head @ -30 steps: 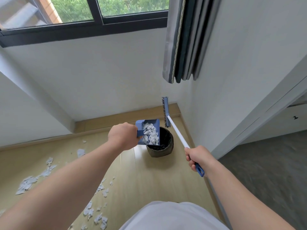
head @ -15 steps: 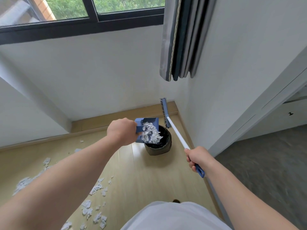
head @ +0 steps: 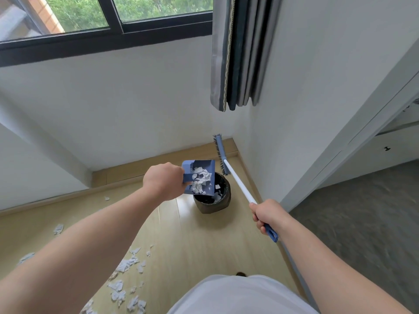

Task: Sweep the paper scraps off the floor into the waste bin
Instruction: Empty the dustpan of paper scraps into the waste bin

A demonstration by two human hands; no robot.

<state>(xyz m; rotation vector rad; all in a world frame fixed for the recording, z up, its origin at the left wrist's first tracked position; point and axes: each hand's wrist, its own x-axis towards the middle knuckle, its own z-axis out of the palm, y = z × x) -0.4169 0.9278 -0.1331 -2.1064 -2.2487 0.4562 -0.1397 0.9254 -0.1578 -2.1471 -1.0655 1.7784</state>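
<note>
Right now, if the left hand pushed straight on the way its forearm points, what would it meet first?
Holding the blue dustpan, the left hand would carry it out over the waste bin. Beyond that comes the wooden baseboard under the window. Depth is uncertain from one view.

I am looking at a room in a home, probably a bedroom corner. A black-framed window (head: 108,30) is showing green trees outside, and a grey pleated curtain (head: 240,53) is hanging well above my fingers. Light wood-look flooring (head: 192,245) and a matching skirting board (head: 140,166) are running along plain white walls (head: 136,105) beyond my hands, and to the right of my right-hand fingers grey carpet (head: 362,211) is beginning past a white door frame (head: 353,132).
</note>
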